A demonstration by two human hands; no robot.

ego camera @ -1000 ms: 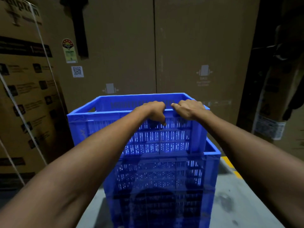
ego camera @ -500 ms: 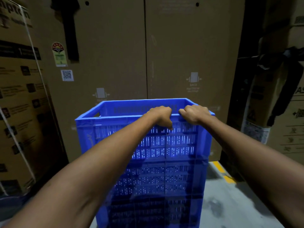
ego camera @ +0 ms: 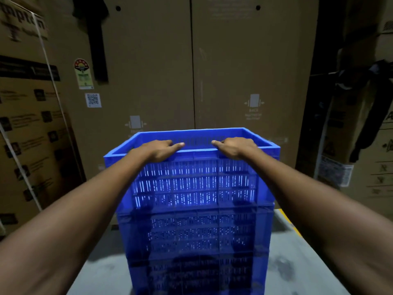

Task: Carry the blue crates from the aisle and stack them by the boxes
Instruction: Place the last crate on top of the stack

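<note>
A stack of blue slatted crates stands on the grey floor right in front of me. The top blue crate (ego camera: 195,182) sits squarely on the lower crates (ego camera: 197,237). My left hand (ego camera: 159,150) and my right hand (ego camera: 236,146) both grip the near rim of the top crate, a hand's width apart, fingers pointing toward each other along the rim. Tall brown cardboard boxes (ego camera: 244,71) rise directly behind the stack.
A strapped printed carton (ego camera: 27,124) stands close on the left. More cartons (ego camera: 378,167) with a dark cloth (ego camera: 370,107) hanging over them are on the right. Grey floor (ego camera: 297,262) with a yellow line (ego camera: 287,218) shows beside the stack.
The top crate, offset to the left a second ago, now lines up with the crates below. My hands have slid apart along its near rim.
</note>
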